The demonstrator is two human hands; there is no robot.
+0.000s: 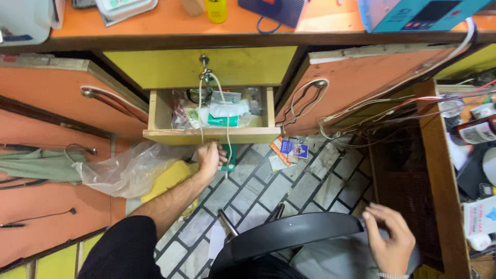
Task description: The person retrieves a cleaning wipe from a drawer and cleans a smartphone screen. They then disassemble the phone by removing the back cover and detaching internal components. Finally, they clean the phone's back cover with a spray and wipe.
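My left hand [211, 156] reaches down just below the front of an open wooden drawer [212, 135] and closes on a small green packet [229, 157]. White cords [227, 119] hang from the drawer lock above down past that hand. The drawer holds plastic bags, a green-and-white packet [223, 120] and other small items. My right hand [392, 237] rests with fingers spread on the back of a black chair [294, 232] at the lower right, holding nothing.
A clear plastic bag [124, 170] and a yellow pad [168, 178] lie on the tiled floor left of my arm. Small cards [289, 150] lie on the tiles. Open orange cabinet doors [67, 98] flank the drawer. Tangled wires [382, 108] and a cluttered shelf [475, 134] stand at right.
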